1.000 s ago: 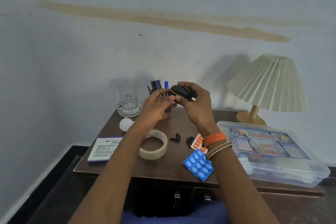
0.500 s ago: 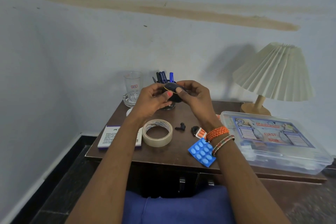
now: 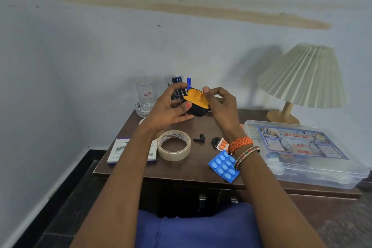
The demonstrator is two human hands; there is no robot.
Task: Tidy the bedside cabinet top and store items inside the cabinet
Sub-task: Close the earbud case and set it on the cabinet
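Note:
Above the back of the dark wooden cabinet top I hold a small black earbud case with an orange inside, its lid flipped open. My left hand cups the base with the thumb on its front. My right hand pinches the raised lid. Two black earbuds lie loose on the cabinet top below. Nearby lie a tape roll, a blue pill strip and an orange pill strip.
A clear first-aid box fills the right side, with a pleated lamp behind it. A glass and a pen holder stand at the back. A white booklet lies front left. Cabinet door handles show below the top.
The case was closed in both hands a second ago; its lid now stands open, showing the orange inside. The view has shifted slightly.

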